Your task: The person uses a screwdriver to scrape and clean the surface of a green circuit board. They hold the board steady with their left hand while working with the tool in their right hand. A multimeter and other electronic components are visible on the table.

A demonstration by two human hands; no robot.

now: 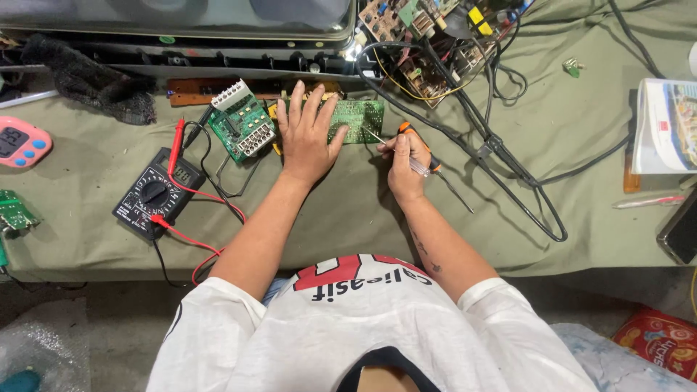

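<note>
Head view, looking down over the wearer's white shirt and both bare forearms onto a worktop (pixel 87 239) covered in olive-green cloth. Nearest the body, at left, a black multimeter (pixel 154 192) lies flat on the cloth, its red lead (pixel 190 239) looping toward the worktop's near edge and a red probe (pixel 176 147) resting just above the meter. The right hand (pixel 406 163) is clenched around a screwdriver (pixel 420 156) with an orange-and-black handle; a second thin metal shaft runs out from under the hand toward the lower right, and whether the hand also holds it cannot be told. The screwdriver's slim tip points up and left, reaching the right edge of a green circuit board (pixel 359 120). The left hand (pixel 308 136) lies released, fingers spread, palm down on that board, covering its left half and pinning it to the cloth. Just left of this hand a smaller green board (pixel 242 129) with white terminal blocks sits tilted. Right of the hands, a loop of black cable (pixel 523 181) runs across the cloth. Farther out: a pink timer (pixel 22 144) at the left edge, a paper booklet (pixel 664 127) at the right edge. At the far edge stand a long appliance chassis (pixel 181 29), a crumpled black mesh cloth (pixel 87 80) and a cluster of bare brown circuit boards (pixel 428 36) with tangled wiring.
</note>
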